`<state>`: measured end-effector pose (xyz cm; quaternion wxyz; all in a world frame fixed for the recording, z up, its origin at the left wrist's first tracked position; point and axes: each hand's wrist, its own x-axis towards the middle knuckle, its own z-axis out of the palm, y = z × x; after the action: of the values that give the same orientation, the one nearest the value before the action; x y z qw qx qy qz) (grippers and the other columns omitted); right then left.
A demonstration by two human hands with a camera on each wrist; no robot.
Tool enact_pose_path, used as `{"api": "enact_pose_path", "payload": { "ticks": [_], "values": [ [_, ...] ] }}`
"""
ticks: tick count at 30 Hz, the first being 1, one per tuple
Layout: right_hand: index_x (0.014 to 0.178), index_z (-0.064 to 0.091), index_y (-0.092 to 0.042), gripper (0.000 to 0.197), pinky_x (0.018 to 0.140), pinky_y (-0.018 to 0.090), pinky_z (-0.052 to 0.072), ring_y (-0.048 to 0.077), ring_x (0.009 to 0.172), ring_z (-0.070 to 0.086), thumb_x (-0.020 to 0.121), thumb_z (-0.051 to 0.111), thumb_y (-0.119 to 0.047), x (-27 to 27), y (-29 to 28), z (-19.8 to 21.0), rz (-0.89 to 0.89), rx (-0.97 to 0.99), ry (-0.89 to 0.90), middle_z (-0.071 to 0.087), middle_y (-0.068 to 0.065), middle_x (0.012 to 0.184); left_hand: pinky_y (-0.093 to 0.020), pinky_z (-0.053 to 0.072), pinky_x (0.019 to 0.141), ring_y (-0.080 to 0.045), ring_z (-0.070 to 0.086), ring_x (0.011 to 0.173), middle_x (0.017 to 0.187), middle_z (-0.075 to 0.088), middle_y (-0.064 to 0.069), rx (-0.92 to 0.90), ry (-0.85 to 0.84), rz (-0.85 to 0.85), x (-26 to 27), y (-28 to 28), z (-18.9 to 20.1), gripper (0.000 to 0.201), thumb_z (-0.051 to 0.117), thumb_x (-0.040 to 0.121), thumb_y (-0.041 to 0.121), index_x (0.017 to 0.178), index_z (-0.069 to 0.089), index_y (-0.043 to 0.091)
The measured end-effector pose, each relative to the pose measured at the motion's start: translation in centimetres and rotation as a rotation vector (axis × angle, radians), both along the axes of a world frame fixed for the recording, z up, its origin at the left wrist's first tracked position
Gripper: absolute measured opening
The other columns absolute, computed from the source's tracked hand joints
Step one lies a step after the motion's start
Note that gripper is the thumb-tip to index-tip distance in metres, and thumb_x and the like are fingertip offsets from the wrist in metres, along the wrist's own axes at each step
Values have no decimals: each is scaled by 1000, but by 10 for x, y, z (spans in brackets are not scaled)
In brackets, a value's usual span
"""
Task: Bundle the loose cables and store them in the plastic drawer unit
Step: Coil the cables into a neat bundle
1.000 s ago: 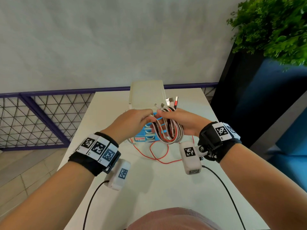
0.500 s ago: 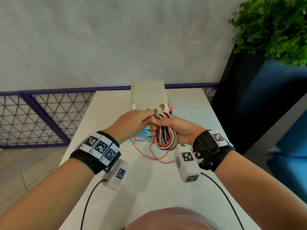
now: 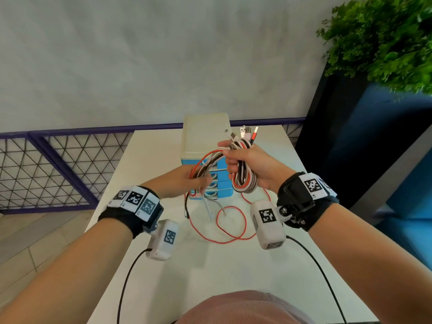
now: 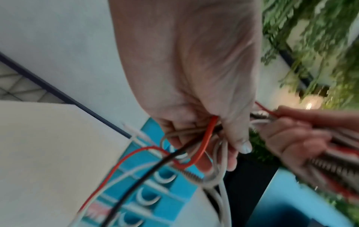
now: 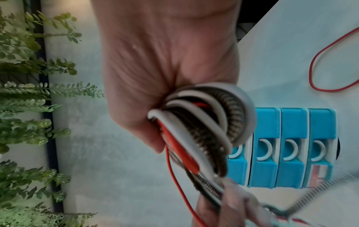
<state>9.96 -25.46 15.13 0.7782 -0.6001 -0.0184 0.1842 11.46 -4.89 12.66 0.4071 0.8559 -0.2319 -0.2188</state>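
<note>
Mid-bundling: right hand [image 3: 247, 163] fists the coiled cables [image 3: 244, 181] above the table [image 3: 163, 265]; left hand [image 3: 187, 183] pinches the loose tails, apparently feeding another loop. Next: wind the slack, then open the drawer unit [image 3: 205, 146] behind.

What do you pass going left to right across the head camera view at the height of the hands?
Purple mesh railing → left hand → right hand gripping the coiled cables → dark planter.
</note>
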Motion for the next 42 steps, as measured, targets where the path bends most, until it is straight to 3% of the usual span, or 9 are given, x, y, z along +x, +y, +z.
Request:
{"api": "enact_pose_path", "payload": {
  "ticks": [7,14,17,19,23,27,31,38,42],
  "values": [
    [125,51,-5,30,54,24,46,10,49,47,95,54,-3,2,5,-7,-141,-39,-38,45,-1,58,-13,47,66,9,58,69,86,65,10,36,-117,75,-5,12,-24,13,67,85,15,97,64,12],
    [123,48,-5,27,50,25,49,11,50,48,96,52,-6,9,1,3,-253,-28,-57,44,2,62,-19,51,72,-8,64,70,73,71,-1,-445,142,257,-5,23,-28,21,70,78,34,80,69,13],
    [121,48,-7,26,52,27,50,12,51,49,96,53,-7,11,-2,7,-259,-2,-38,45,1,62,-28,45,92,-19,61,83,72,68,-2,-624,364,290,-5,26,-23,50,43,88,51,85,63,6],
    [118,48,-8,23,52,28,48,11,50,48,95,53,-6,13,-3,8,-256,31,-38,45,0,61,-25,49,87,-18,62,80,72,65,-4,-655,429,274,-7,23,-19,58,28,93,52,82,60,5],
    [116,49,-9,22,48,26,49,10,49,48,95,54,-6,16,-4,12,-253,45,-50,44,0,61,-17,45,55,-13,51,55,66,52,-4,-521,355,277,-12,19,-17,53,28,96,48,74,59,10],
    [102,52,-12,8,48,25,48,9,46,48,96,52,-6,18,-14,15,-337,66,-49,44,-1,58,-25,48,62,-17,54,52,55,58,-9,-511,242,351,-14,29,-26,50,43,94,36,57,64,10],
    [91,52,-13,9,50,26,49,9,45,49,96,50,-6,21,-32,23,-360,110,-35,45,-2,56,-21,35,52,-10,46,50,64,57,-14,-177,80,299,-21,49,-53,41,43,98,16,61,60,12],
    [90,54,-14,9,53,24,50,9,48,50,96,52,-9,13,-21,29,-154,33,-41,46,-2,58,-20,41,72,-3,56,72,78,63,2,152,-22,107,-14,57,-80,31,45,97,11,75,60,25],
    [93,55,-11,3,52,23,49,10,50,49,95,55,-8,7,-16,30,-35,-128,-74,47,-1,60,-10,33,90,-7,51,111,114,57,6,283,-155,116,-6,57,-71,30,41,98,10,116,63,21]
  ]
}}
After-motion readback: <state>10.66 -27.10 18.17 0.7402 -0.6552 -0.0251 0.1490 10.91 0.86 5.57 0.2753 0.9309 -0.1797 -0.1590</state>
